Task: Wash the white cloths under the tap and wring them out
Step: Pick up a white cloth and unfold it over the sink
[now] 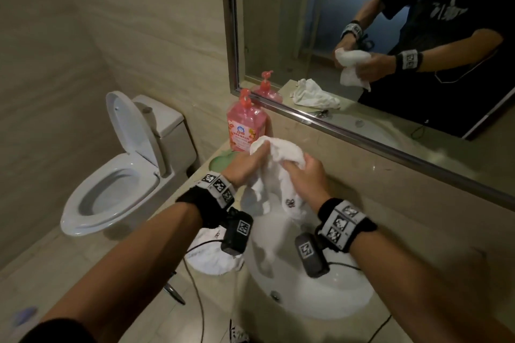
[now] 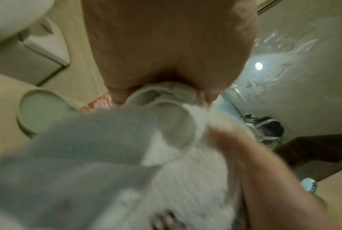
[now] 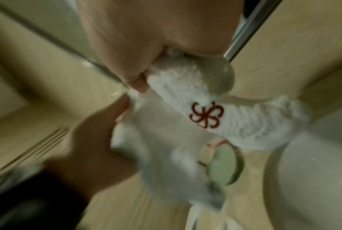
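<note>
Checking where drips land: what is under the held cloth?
The white basin lies under the white cloth. The tap is not visible, likely hidden by both hands and cloth.

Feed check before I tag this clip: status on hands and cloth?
Left hand and right hand both grip the white cloth, bunched above the sink. Second cloth lies on the counter. Nothing in the way.

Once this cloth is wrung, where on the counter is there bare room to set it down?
Bare counter lies right of the basin, below the mirror. The left side is crowded: pink bottle, green dish, and another white cloth.
</note>
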Demonstrator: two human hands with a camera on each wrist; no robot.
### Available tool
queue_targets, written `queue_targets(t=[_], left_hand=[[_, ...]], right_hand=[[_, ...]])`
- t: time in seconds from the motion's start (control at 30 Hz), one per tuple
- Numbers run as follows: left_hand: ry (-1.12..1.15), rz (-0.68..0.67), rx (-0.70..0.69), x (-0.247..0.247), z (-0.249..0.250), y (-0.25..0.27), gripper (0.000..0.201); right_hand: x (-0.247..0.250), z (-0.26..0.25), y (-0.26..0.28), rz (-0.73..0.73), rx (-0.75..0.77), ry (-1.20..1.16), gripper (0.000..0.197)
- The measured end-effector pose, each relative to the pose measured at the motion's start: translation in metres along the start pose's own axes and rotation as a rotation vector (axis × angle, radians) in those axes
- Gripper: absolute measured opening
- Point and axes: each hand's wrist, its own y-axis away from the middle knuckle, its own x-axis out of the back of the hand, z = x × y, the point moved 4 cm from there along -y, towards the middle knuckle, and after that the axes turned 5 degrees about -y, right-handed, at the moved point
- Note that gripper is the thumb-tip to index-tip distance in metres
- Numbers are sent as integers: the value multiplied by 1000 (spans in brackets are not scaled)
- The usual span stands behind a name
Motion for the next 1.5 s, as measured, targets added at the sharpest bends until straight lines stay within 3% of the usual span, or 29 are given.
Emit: queue_targets(t=[0.07,0.2,0.3,0.43,0.47,0.53,0.63,0.7,0.77,0.83,0.9,1.03,1.1,1.2,1.27,1.33,1.37,1.5], left_hand=[[102,17,-30,-16,8,-1,63],[85,-20,-7,-28,17,5,54],[-1,14,4,-23,20,6,52],[139,-133,-33,-26,24,13,34],[50,-189,-61,-24,24,14,30],[-335,-254,-161,-15,23,15,16],[-931,-227,-230,-2,9,8,31],[-1135,-230,-190,3,-3,5,39],[-1182,-251,-146,8,-13,5,36],[-1105,-258,-137,15,-20,4,22],[-925,-272,-135,23,-25,1,21],[-433,-244,-37,26,-30,0,53],[-266,-170,-11,16,-27,0,71],[-67,-82,56,-1,-21,0,89],[-8,-36,99,-12,-17,-1,98],[29,-20,112,-26,-9,-4,87],[37,-7,89,-32,-3,-4,74],[75,-12,39,-38,2,-7,36]], right_hand=[[-22,-9,8,-13,57,-41,37],[-14,-21,-10,179,-26,-23,49],[-25,-17,-7,103,45,10,49],[-9,-12,-18,77,-6,77,53],[-2,-13,-24,45,-10,125,50],[10,-13,-30,-32,42,222,48],[20,-14,-23,-214,128,384,57],[24,-11,-16,-420,178,536,52],[28,-1,-11,-559,156,735,47],[32,11,-9,-586,141,923,43],[40,21,-10,-553,86,838,40],[55,36,-13,-410,-212,239,20],[51,39,-17,-253,-278,63,21],[34,33,-16,67,-265,-41,22],[11,24,-9,117,-137,-59,17],[-14,12,1,40,-12,-69,7],[-21,8,3,35,20,-69,13],[-19,7,-13,95,-4,26,23]])
